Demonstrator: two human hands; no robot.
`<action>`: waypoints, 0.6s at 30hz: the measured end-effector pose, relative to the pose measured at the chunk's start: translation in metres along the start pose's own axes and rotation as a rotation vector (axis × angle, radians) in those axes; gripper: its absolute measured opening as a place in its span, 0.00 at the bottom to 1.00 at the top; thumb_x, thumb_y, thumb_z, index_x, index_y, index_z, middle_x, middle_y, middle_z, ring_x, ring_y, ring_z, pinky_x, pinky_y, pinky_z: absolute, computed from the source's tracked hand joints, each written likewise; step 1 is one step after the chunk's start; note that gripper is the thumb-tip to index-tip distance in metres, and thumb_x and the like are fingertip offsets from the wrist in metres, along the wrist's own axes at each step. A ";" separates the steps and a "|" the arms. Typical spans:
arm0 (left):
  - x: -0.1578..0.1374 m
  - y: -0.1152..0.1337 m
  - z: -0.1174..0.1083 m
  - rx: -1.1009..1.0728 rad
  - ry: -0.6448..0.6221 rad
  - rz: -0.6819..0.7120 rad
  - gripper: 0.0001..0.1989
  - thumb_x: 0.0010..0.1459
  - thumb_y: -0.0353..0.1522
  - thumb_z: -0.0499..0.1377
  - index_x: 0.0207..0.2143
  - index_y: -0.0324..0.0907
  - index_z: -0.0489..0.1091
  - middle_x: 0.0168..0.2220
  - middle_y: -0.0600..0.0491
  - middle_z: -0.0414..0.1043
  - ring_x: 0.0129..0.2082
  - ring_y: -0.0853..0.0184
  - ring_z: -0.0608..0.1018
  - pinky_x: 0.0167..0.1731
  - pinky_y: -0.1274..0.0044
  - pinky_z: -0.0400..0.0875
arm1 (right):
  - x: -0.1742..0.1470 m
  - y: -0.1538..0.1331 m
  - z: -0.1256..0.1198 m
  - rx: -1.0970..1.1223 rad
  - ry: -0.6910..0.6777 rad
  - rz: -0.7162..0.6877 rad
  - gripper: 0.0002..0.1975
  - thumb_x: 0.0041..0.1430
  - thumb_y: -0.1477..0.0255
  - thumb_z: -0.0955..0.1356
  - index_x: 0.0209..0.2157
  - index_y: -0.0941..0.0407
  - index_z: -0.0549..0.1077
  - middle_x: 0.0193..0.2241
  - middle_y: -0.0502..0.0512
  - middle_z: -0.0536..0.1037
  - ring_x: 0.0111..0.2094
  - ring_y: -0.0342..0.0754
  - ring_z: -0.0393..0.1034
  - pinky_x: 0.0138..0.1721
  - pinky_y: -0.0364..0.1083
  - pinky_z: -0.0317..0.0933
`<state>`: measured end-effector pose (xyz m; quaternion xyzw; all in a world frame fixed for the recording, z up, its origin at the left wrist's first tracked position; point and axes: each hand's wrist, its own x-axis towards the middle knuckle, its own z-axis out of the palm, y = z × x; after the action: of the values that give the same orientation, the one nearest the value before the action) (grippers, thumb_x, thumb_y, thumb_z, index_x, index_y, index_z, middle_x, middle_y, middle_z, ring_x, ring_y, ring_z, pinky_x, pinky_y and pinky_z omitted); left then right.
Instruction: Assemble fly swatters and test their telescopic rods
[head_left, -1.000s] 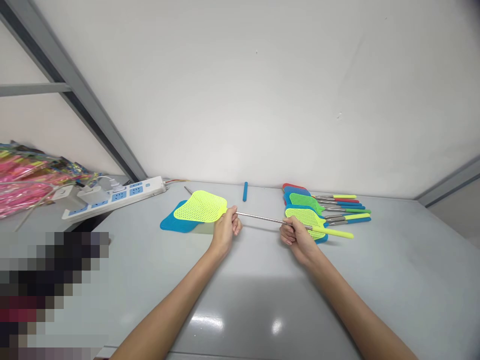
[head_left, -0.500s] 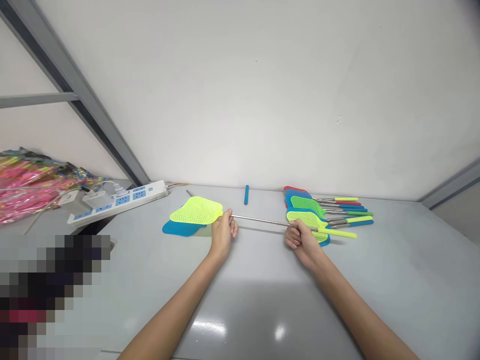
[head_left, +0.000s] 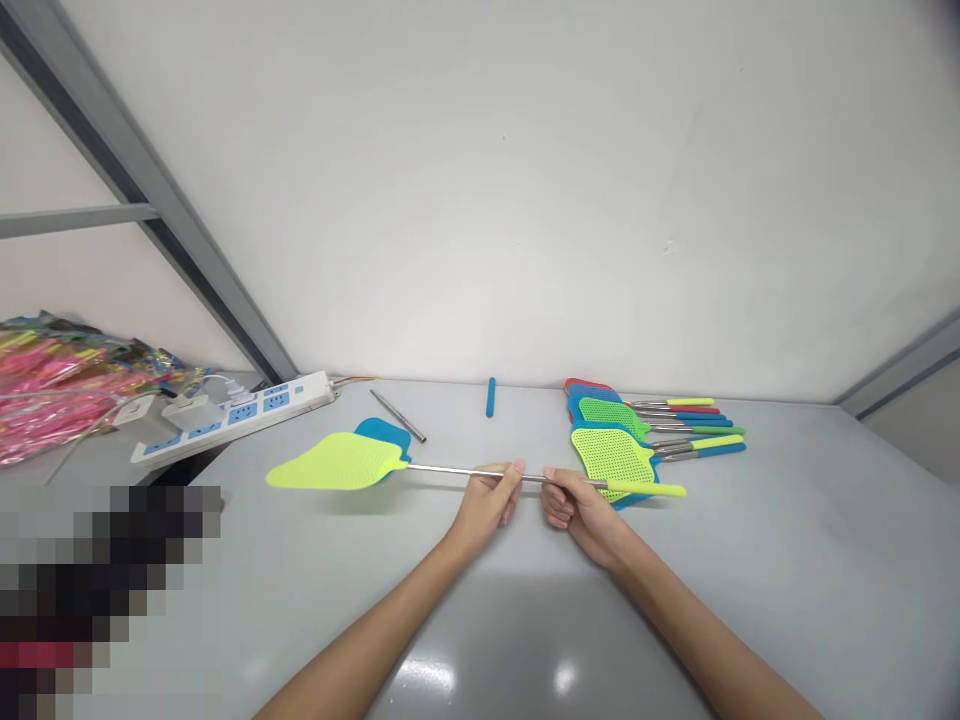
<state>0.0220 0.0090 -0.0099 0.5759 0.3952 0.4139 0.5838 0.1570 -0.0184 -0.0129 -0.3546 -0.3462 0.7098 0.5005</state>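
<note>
Both hands grip a yellow fly swatter (head_left: 337, 463) with a long metal rod, held level above the table. My left hand (head_left: 491, 503) is closed around the middle of the rod. Close to the yellow handle, my right hand (head_left: 579, 510) pinches the rod's thicker end. Behind the swatter's head lies a blue swatter head (head_left: 384, 434), partly covered. A loose metal rod (head_left: 398, 415) rests just beyond it, and a short blue handle (head_left: 490, 397) lies near the wall.
At the right lies a pile of several swatters (head_left: 611, 410) in red, blue, green and yellow, handles pointing right. A power strip (head_left: 236, 415) with plugs stands at the left. Behind it are pink plastic-wrapped goods (head_left: 60, 390). A pixelated area covers the lower left.
My left hand has slid right along the rod, away from the swatter head and towards my right hand. The yellow swatter has moved left and nearer, uncovering the loose metal rod.
</note>
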 end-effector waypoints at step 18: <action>0.003 -0.005 -0.001 -0.081 -0.324 -0.192 0.26 0.53 0.45 0.43 0.14 0.37 0.65 0.07 0.56 0.58 0.07 0.75 0.61 0.13 0.81 0.54 | 0.001 0.013 0.006 0.016 -0.041 0.023 0.18 0.50 0.64 0.62 0.13 0.58 0.57 0.11 0.44 0.54 0.14 0.36 0.45 0.17 0.41 0.40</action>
<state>0.0218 0.0118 -0.0153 0.5705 0.3323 0.2737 0.6994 0.1454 -0.0222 -0.0211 -0.3400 -0.3465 0.7255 0.4879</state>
